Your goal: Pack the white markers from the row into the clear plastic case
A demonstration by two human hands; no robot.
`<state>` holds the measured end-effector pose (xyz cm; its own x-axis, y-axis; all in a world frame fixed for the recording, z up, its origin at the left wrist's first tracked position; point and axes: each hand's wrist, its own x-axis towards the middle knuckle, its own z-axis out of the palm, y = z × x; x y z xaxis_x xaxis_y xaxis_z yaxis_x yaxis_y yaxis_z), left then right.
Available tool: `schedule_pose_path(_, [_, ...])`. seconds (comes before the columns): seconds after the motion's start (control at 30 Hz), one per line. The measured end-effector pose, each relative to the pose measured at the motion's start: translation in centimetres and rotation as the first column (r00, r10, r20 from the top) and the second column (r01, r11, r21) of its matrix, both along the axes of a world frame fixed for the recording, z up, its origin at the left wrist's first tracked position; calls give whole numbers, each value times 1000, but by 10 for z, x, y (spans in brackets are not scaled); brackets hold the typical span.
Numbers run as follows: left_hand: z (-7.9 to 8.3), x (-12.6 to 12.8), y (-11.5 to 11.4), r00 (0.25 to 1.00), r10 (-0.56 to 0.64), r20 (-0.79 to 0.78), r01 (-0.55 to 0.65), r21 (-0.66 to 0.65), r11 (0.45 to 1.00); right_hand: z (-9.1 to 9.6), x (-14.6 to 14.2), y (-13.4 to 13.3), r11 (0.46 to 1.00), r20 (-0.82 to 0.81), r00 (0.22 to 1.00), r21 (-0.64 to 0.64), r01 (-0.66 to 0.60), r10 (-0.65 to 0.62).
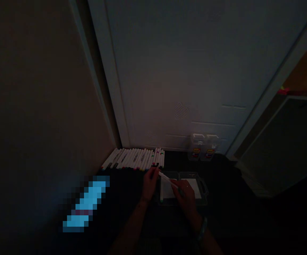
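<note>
In the head view, two hands are working in dim light over a dark surface. The right hand (pixel 185 194) is closing its fingers around the lower end of one white marker (pixel 166 177); the left hand (pixel 150 181) is curling nearly closed at the upper end, though the dimness is hiding whether it is gripping or only touching. This marker is slanting down from the left fingers to the right ones, above one open clear case (pixel 204 191), and it is showing a slim white barrel with a greenish patch near the right hand. A second marker (pixel 161 189), white with a green end, is lying along the left side of the case, where two white sheets (pixel 192 187) are also resting. Beyond, a row of roughly twenty white markers (pixel 132 159), too dim for an exact count, is stretching along the base of a pale panel (pixel 155 71), their ends showing various colours. Two clear cases (pixel 195 150) are standing upright against that panel, each bearing one label. One wristband (pixel 202 228) is circling the right wrist.
</note>
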<state>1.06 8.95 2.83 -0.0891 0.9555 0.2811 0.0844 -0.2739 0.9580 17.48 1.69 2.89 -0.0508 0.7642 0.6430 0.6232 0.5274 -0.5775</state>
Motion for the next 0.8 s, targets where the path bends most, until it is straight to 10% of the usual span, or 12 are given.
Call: schedule_pose_path(0.8, [1,-1,2,986,15,164,-16,6,1000,-2,0,1,999,-133,990,-25,35,-38])
